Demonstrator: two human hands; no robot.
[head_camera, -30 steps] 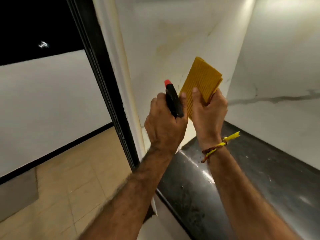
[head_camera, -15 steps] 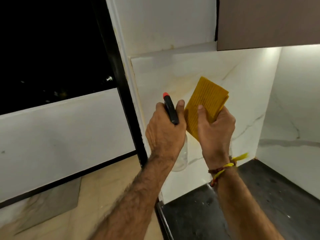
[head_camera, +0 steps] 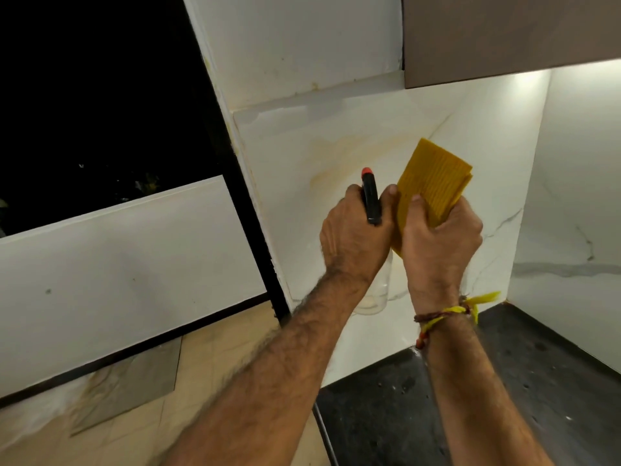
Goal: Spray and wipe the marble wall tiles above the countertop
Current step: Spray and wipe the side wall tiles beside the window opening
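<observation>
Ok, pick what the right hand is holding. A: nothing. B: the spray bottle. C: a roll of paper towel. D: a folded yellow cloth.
D: the right hand grips the folded yellow cloth in front of the marble wall tile, while the left hand holds the spray bottle.

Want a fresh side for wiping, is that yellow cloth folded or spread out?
Folded: the cloth shows stacked layers at its right edge, gripped in the right hand.

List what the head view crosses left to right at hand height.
Dark window frame post → left hand → spray bottle → yellow cloth → side marble wall.
</observation>
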